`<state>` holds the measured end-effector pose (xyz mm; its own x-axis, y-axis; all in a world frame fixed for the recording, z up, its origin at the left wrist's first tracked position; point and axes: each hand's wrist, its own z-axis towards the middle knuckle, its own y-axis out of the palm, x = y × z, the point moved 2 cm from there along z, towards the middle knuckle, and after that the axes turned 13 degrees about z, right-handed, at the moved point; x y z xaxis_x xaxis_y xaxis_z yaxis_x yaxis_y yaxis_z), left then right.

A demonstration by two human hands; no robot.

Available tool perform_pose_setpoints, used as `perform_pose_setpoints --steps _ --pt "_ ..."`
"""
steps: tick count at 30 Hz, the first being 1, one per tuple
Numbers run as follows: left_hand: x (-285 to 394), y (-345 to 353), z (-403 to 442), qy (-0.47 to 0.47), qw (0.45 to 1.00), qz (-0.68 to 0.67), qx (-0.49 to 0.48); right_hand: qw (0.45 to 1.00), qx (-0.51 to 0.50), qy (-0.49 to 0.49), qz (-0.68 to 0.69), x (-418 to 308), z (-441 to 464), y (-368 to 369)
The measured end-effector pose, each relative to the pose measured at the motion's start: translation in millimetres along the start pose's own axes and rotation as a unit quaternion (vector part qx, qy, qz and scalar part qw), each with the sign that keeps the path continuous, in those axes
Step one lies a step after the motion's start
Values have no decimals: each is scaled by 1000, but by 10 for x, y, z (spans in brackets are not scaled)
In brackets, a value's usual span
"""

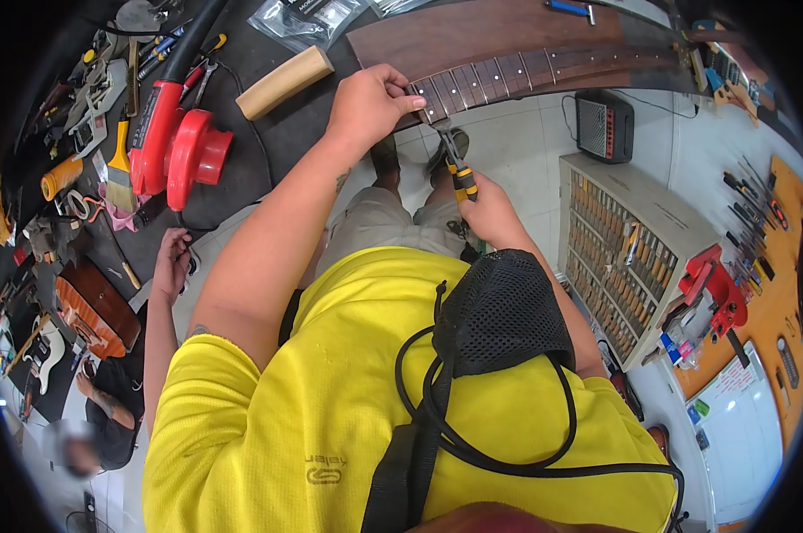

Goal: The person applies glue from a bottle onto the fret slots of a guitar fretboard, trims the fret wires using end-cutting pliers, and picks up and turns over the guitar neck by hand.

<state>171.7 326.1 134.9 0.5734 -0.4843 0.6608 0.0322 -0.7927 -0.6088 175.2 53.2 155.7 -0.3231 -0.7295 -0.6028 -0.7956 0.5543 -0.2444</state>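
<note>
- Head view: the left hand [370, 107] rests at the fretboard's [486, 82] end, its exact grip unclear.
- The right hand [492, 211] clasps yellow-and-black pliers [461, 171], tips at the fretboard's edge.
- A wooden block [286, 83] lies near the left hand.

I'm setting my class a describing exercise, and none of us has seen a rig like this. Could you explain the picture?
There is no robot here: a person works with two bare hands. The single picture comes from a camera worn on their head, looking forward and down, so their yellow shirt fills the lower part.

The right hand holds yellow-and-black pliers, their tips at the edge of a dark fretboard. The left hand is at the fretboard's end; its exact grip is unclear.

On the dark bench lie a red blower, a wooden block, a brush and clear plastic packets.
</note>
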Motion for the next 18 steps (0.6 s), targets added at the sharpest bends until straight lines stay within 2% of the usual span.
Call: perform_pose_setpoints --steps 10,12,18 --pt "7 -7 -5 0 1000 1 2 999 -5 7 -44 -101 -57 -128" --pt "13 -17 -8 -5 1000 1 -2 996 -23 59 -58 -144 -70 -145" --pt "32 -17 -15 -12 1000 -2 -11 997 -32 35 -64 -112 -62 -159"
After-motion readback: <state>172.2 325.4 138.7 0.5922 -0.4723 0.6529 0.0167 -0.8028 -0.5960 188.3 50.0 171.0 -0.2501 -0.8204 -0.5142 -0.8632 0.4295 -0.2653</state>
